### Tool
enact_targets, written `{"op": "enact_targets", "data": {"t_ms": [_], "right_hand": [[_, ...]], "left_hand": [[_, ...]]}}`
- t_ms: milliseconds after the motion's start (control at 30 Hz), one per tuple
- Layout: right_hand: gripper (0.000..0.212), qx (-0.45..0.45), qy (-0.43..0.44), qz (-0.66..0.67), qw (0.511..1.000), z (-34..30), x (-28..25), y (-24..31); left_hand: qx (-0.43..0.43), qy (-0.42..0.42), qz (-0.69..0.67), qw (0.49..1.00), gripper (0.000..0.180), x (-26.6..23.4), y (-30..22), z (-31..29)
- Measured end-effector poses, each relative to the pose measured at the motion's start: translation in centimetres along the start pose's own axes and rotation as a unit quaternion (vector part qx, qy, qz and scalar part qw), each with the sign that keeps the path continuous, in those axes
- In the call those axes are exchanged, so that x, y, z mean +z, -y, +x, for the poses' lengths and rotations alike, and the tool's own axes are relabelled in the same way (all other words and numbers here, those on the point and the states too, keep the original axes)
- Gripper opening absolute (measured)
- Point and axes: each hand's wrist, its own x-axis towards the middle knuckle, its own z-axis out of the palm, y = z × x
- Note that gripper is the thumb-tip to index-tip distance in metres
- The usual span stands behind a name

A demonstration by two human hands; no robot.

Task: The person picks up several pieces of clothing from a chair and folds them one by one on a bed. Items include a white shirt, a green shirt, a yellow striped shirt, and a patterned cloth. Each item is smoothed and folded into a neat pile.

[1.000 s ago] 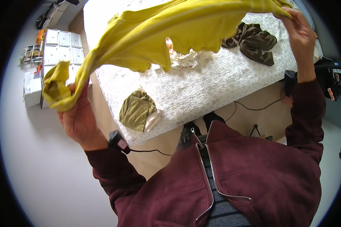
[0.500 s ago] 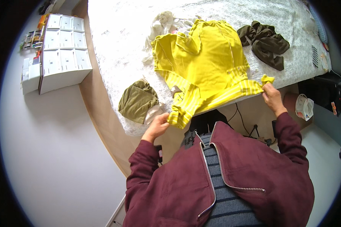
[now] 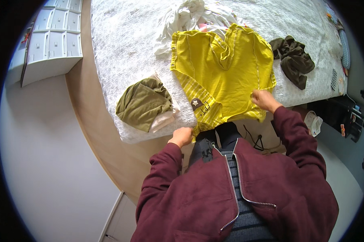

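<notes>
**Yellow garment spread at the bed's near edge, both hands on it**

A bed (image 3: 127, 44) with a white, faintly patterned cover fills the upper part of the view. A strip of wooden floor (image 3: 97, 121) runs along its left side, with a pale wall (image 3: 40, 141) beyond and a white cabinet (image 3: 57, 36) with rows of panelled fronts at the upper left. On the cover, an olive cloth (image 3: 143, 105) lies bundled at the near left corner, with a pale cloth (image 3: 163, 121) showing beside it. Crumpled white clothes (image 3: 176, 28) lie at the far edge of the spread piece, and a dark brown cloth (image 3: 297, 64) sits in a heap just beside it on the right.

The yellow garment (image 3: 234, 72) lies mostly flat on the bed, its lower edge reaching over the side toward the person. Pale seam lines show on it, and its far edge is folded and rumpled in the middle. A striped band runs down its left side, carrying small dots, a dark patch with a white star and some dark lettering.

The hands are well apart. The left hand (image 3: 182, 136) is closed around the garment's lower left corner. The right hand (image 3: 265, 100) rests on its lower right part, fingers curled; whether they pinch the fabric I cannot tell.
</notes>
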Motion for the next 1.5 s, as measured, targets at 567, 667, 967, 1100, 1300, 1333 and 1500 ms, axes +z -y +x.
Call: {"op": "enact_targets", "data": {"t_ms": [567, 667, 967, 1100, 1300, 1333, 1500], "right_hand": [[0.017, -0.135, 0.054, 0.154, 0.977, 26.4, -11.3, 9.4], [0.027, -0.094, -0.111, -0.144, 0.979, 27.8, -12.9, 9.3], [0.126, 0.051, -0.179, 0.104, 0.977, 34.2, -11.5, 16.0], [0.069, 0.06, -0.192, 0.07, 0.977, 35.8, -10.7, 15.7], [0.019, -0.174, -0.281, 0.486, 0.809, 37.1, -23.6, 12.0], [0.017, -0.213, -0.273, 0.522, 0.78, 36.5, -25.6, 12.1], [0.053, -0.289, -0.34, 0.574, 0.687, 33.1, -29.9, 12.8]], "left_hand": [[-0.001, -0.187, -0.095, 0.978, 0.037, -2.9, -8.0, 9.3], [0.001, -0.142, -0.092, 0.986, 0.043, -2.7, -7.5, 8.8], [-0.054, -0.155, -0.08, 0.983, 0.048, -0.8, -7.2, 9.9], [-0.072, -0.139, -0.104, 0.982, 0.045, -0.4, -6.9, 10.5], [-0.07, -0.135, -0.09, 0.984, 0.046, -0.2, -6.8, 10.7], [-0.07, -0.137, -0.095, 0.984, 0.047, -0.3, -6.8, 10.6], [-0.068, -0.154, -0.099, 0.981, 0.053, -0.8, -7.5, 9.6]]}}
